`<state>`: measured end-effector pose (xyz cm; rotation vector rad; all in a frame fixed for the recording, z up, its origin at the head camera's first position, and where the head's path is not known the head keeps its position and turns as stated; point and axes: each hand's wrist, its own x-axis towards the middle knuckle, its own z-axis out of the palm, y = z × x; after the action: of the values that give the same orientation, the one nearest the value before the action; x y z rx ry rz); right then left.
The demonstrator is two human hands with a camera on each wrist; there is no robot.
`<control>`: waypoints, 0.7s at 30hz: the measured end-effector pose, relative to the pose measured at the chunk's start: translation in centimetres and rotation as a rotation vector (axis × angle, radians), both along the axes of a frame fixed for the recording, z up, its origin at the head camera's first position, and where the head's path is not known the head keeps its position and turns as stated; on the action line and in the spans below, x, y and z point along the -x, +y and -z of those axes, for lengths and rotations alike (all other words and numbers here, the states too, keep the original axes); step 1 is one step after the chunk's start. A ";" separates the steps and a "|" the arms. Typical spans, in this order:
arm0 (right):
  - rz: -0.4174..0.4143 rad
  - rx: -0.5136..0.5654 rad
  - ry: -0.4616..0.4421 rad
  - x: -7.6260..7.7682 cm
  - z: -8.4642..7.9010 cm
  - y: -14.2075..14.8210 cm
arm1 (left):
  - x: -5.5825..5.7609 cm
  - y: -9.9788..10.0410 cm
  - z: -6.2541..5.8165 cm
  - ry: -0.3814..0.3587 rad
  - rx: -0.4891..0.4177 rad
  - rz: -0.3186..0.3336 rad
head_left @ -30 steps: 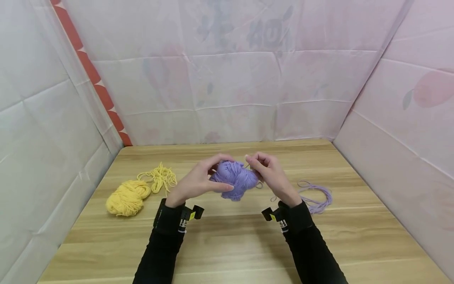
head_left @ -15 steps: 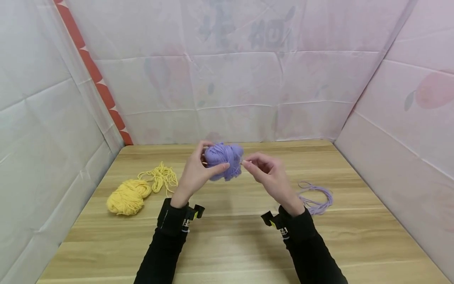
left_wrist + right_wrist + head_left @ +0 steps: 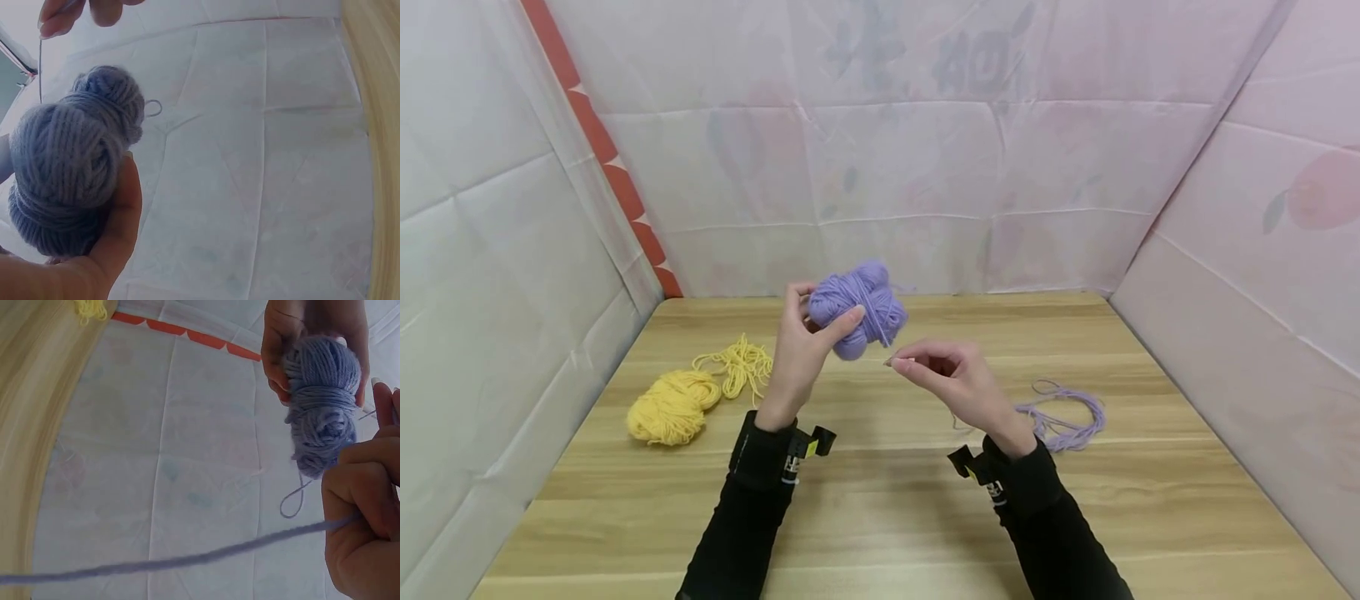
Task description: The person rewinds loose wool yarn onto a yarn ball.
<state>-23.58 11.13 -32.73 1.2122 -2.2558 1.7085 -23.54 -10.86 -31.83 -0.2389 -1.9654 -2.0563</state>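
"What's at far left?"
"Yellow yarn [image 3: 672,407] on the counter [image 3: 880,517], then the left grip [image 3: 797,358] clasping a purple yarn ball [image 3: 861,296] aloft."
"And right?"
"The right grip [image 3: 961,390] pinches a purple strand [image 3: 187,559], near a loose coil [image 3: 1078,437]."

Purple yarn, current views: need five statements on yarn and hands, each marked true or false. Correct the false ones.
1. The left hand holds the purple ball up off the table. True.
2. The right hand is wrapped around the purple ball. False: it pinches a purple strand, apart from the ball.
3. A loose purple coil lies on the right side of the table. True.
4. The yellow ball is in the left hand. False: the yellow ball lies on the left side of the table.
5. In the right wrist view, a small loop hangs from the purple ball. True.
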 end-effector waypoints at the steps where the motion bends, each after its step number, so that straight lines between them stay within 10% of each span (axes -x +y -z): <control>1: 0.000 -0.012 -0.001 0.1 0.0 -0.1 | 0.0 0.0 -0.1 0.006 -0.011 -0.003; 21: 0.007 -0.064 -0.067 1.6 1.3 -0.8 | -1.0 -0.2 -0.8 0.038 -0.107 0.194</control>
<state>-25.18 10.34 -34.00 1.1741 -2.3669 1.7122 -22.50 -11.04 -31.08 -0.4584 -1.8676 -2.2514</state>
